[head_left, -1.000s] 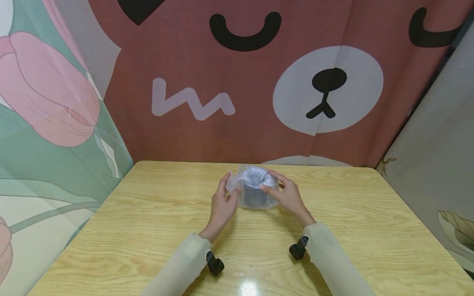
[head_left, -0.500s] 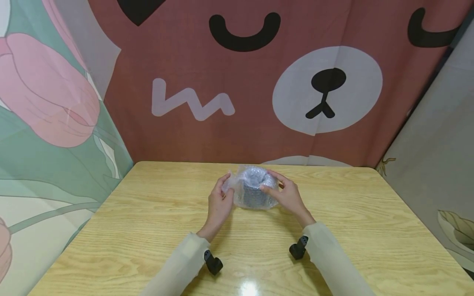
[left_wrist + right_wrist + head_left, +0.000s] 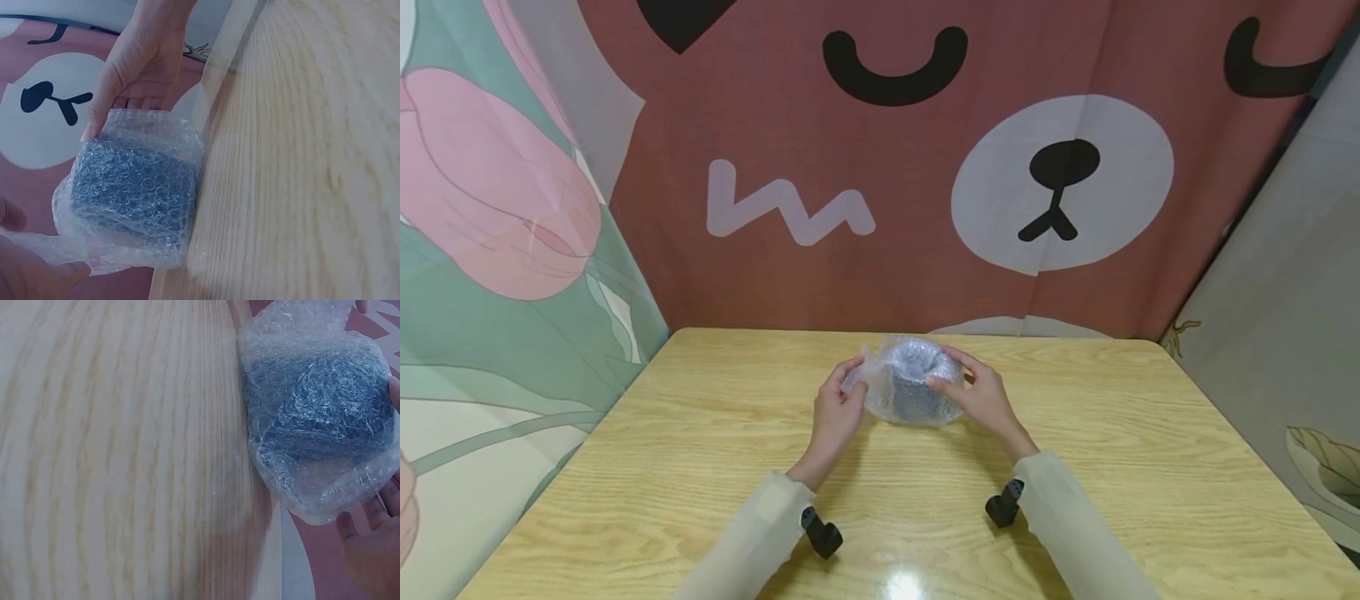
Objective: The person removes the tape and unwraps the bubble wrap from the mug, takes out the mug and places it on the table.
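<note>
A dark, squat object wrapped in clear bubble wrap (image 3: 917, 392) stands near the back of the table; the wrap hides what it is. My left hand (image 3: 837, 410) pinches a loose flap of the wrap (image 3: 56, 250) between thumb and fingers, on the object's left. On the other side my right hand (image 3: 985, 400) grips the wrapped object, thumb at its front upper edge and fingers behind. In the left wrist view, the bluish-dark core (image 3: 134, 187) shows through the bubbles. The right wrist view shows the fingers of my right hand (image 3: 375, 544) along the wrap's edge.
The wood-grain table (image 3: 700, 433) reaches back to a hanging cloth (image 3: 760, 275) printed with a bear face. A floral cloth (image 3: 497, 333) hangs at the left and a pale one (image 3: 1262, 333) at the right. Black wrist cameras (image 3: 822, 533) sit at both sleeves.
My left hand has moved left and slightly toward me, drawing the flap of bubble wrap away from the object. The right hand and the wrapped object have stayed in place.
</note>
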The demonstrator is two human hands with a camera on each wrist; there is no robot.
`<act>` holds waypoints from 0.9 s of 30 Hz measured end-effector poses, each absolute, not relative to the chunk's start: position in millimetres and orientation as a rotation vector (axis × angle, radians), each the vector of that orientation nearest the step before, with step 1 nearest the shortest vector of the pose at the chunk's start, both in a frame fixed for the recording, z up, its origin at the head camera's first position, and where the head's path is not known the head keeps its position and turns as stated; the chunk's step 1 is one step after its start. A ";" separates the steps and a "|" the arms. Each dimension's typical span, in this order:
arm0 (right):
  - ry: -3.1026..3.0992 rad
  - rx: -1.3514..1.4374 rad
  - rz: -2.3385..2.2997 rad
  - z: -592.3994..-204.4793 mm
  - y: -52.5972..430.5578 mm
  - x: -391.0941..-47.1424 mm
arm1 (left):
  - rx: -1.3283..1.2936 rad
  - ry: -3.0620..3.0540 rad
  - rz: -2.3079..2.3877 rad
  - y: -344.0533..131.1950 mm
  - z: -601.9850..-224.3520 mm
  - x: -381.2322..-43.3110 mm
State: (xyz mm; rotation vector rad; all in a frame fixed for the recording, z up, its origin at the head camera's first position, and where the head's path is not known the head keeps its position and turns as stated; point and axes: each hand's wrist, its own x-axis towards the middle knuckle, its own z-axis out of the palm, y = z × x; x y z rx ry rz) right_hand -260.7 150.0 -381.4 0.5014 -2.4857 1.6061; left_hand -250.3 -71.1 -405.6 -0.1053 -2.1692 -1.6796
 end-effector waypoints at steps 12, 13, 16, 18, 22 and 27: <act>-2.477 0.515 1.599 -382.6 149.8 -260.6 | -0.090 -2.192 -1.687 -84.2 -403.3 -250.3; -2.477 0.514 1.602 -382.3 149.9 -260.7 | -0.092 -2.196 -1.686 -85.5 -403.0 -250.0; -2.483 0.511 1.607 -381.4 150.0 -260.5 | -0.092 -2.215 -1.706 -89.6 -402.2 -249.7; -2.489 0.511 1.607 -380.8 150.0 -260.5 | -0.104 -2.227 -1.709 -92.2 -401.8 -249.9; -2.502 0.509 1.604 -379.4 149.5 -260.8 | -0.097 -2.256 -1.712 -97.5 -401.2 -250.4; -2.510 0.502 1.596 -386.1 152.1 -268.4 | -0.085 -2.281 -1.725 -105.4 -401.3 -251.7</act>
